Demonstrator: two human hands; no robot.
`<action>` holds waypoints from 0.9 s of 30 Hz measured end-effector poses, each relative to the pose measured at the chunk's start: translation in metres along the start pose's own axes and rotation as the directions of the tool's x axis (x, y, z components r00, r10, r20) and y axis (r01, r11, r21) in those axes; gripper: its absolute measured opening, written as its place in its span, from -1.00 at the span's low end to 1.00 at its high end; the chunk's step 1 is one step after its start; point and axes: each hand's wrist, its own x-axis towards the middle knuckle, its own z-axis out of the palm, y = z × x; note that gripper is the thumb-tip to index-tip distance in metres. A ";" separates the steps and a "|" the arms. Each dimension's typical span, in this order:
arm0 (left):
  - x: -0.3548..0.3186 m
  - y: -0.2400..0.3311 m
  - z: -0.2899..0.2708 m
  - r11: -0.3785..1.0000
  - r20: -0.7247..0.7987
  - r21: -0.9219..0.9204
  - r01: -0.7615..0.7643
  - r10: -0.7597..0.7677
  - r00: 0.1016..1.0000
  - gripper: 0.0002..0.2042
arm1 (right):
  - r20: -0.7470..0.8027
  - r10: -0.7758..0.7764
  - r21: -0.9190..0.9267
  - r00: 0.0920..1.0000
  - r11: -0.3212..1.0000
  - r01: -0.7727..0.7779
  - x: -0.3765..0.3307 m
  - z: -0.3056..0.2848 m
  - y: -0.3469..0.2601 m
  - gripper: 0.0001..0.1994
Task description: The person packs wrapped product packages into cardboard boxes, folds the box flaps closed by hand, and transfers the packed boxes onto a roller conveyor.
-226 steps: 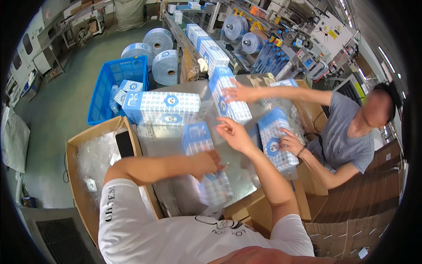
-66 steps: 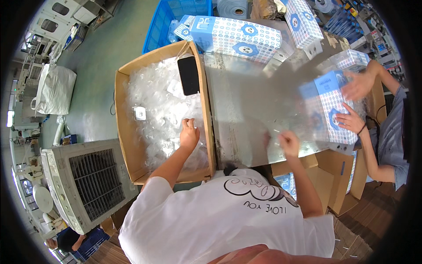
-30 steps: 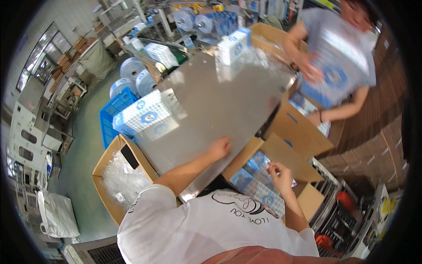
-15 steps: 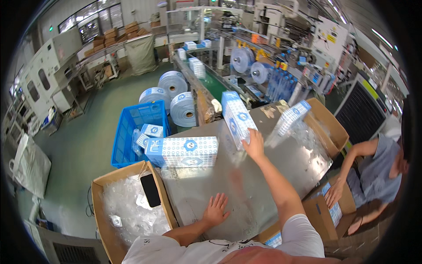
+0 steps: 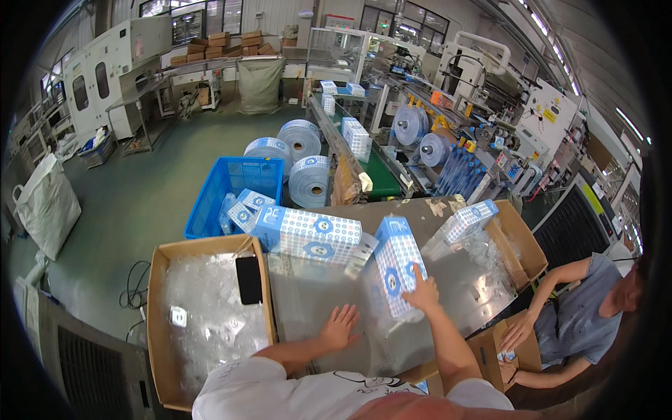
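Observation:
My right hand (image 5: pixel 423 290) grips the near right side of a long blue-and-white printed package (image 5: pixel 396 260) wrapped in clear film. That package lies lengthwise on the metal table (image 5: pixel 301 297), pointing away from me. My left hand (image 5: pixel 339 327) is over the table to its left, fingers spread, holding nothing. A similar package (image 5: pixel 315 236) lies crosswise at the table's far left, loose film sticking out from its right end. Another wrapped package (image 5: pixel 470 221) leans at the far right, beside a carton.
At left, a cardboard box (image 5: pixel 159 329) holds plastic film scraps, with a black phone (image 5: pixel 248 280) on top. Beyond stands a blue crate (image 5: pixel 199 210) with packages. A conveyor (image 5: pixel 383 180) meets the table's far edge. At right, a co-worker's hands (image 5: pixel 516 332) work at a carton (image 5: pixel 488 353).
The package under my right hand has come nearer to me along the table. The view has shifted. The co-worker's hands have moved closer together at the carton.

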 end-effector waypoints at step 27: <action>-0.015 -0.006 -0.139 -0.893 0.494 -0.251 0.373 0.213 0.843 -0.42 | -0.537 -0.413 0.184 0.736 0.794 0.580 -0.039 -0.053 -0.005 -0.33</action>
